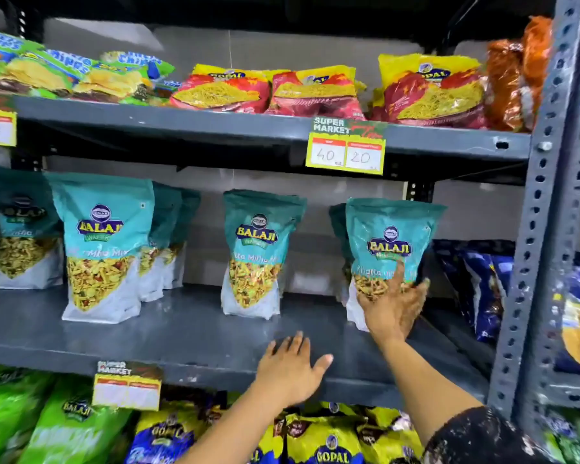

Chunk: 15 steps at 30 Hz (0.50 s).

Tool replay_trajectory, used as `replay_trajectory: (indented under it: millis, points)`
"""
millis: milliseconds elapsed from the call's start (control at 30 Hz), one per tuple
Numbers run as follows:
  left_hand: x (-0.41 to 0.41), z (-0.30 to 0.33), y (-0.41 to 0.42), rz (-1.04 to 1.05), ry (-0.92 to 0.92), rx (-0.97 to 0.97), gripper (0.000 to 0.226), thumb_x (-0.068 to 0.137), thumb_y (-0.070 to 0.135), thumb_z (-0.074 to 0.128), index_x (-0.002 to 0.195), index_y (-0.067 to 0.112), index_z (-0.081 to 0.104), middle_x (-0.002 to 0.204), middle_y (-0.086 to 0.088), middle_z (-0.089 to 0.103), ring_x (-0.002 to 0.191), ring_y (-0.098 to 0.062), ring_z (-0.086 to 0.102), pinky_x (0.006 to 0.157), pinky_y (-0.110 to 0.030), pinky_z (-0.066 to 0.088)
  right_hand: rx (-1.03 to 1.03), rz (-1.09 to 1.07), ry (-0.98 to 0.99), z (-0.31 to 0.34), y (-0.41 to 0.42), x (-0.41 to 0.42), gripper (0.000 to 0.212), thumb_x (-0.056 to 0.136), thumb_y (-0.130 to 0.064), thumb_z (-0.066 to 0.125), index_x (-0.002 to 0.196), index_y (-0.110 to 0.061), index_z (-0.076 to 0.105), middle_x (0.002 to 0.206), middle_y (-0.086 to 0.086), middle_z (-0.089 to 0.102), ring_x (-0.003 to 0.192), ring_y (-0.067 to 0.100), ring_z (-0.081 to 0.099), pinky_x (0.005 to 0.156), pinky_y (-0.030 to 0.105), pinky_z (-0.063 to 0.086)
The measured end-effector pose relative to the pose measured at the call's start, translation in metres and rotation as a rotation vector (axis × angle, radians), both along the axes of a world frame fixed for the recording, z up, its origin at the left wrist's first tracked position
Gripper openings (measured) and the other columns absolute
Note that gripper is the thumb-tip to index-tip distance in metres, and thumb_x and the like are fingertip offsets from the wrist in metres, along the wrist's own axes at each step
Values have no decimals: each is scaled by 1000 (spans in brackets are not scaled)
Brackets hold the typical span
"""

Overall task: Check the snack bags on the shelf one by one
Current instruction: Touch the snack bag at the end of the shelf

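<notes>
Several teal Balaji snack bags stand upright on the grey middle shelf (188, 326). My right hand (390, 304) grips the lower front of the rightmost teal bag (390, 236), fingers wrapped around its right edge. Another teal bag partly shows behind that one. My left hand (290, 371) hovers with fingers spread over the shelf's front edge, holding nothing. A middle teal bag (257, 252) stands alone to the left of the held one. Further left a large teal bag (103, 246) stands in front of others.
The upper shelf carries red-yellow Gopal bags (312, 88), green chip bags (57, 72) and orange packs (516, 78). A yellow price tag (347, 152) hangs from its edge. Below lie green, blue and yellow bags (325, 440). A perforated steel post (536, 229) stands right, dark blue bags (482, 283) beyond.
</notes>
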<state>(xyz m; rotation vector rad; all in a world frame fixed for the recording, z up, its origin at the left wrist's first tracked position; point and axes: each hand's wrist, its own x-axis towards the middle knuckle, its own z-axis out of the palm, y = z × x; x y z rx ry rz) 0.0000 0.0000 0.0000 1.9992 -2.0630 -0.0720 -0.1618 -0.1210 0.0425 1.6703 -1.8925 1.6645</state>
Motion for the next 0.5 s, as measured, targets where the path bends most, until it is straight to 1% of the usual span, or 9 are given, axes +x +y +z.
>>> replay_trajectory:
  millis: [100, 167, 267, 367, 433, 500]
  points:
    - [-6, -6, 0, 47, -67, -59, 75, 93, 62, 11, 152, 15, 18, 162, -4, 16, 148, -19, 12, 120, -44, 8, 184, 58, -92, -6, -4, -5, 124, 65, -44, 86, 152, -32, -2, 149, 40, 16, 136, 51, 26, 110, 61, 23]
    - [-4, -10, -1, 68, -92, -123, 73, 94, 62, 13, 151, 17, 23, 161, -2, 21, 148, -18, 16, 119, -42, 11, 226, 84, -98, -11, -7, -7, 128, 65, -43, 86, 151, -36, -8, 146, 37, 21, 131, 50, 34, 107, 63, 28]
    - [-6, -14, 2, 96, -131, -194, 71, 94, 60, 15, 149, 16, 29, 158, -1, 28, 146, -16, 22, 118, -40, 15, 209, 89, -119, -11, -13, -8, 122, 73, -33, 83, 150, -39, -10, 137, 33, 32, 119, 48, 45, 101, 57, 38]
    - [-8, -14, 4, 117, -107, -245, 67, 96, 55, 20, 148, 15, 33, 157, -1, 32, 145, -15, 25, 118, -39, 16, 209, 113, -125, -8, -12, -10, 116, 79, -25, 78, 146, -48, -13, 126, 29, 39, 103, 43, 53, 91, 51, 46]
    - [-7, -11, 4, 112, -117, -255, 65, 96, 53, 21, 147, 14, 34, 157, -1, 32, 145, -15, 26, 118, -38, 17, 229, 110, -103, -5, -10, -12, 115, 81, -24, 77, 143, -54, -14, 121, 27, 42, 93, 41, 57, 82, 49, 46]
    - [-9, -14, 7, 119, -123, -259, 64, 97, 50, 23, 146, 13, 36, 156, -3, 34, 144, -17, 28, 118, -37, 19, 246, 114, -100, -6, -6, -14, 115, 81, -23, 77, 141, -57, -15, 119, 26, 43, 88, 39, 58, 79, 48, 47]
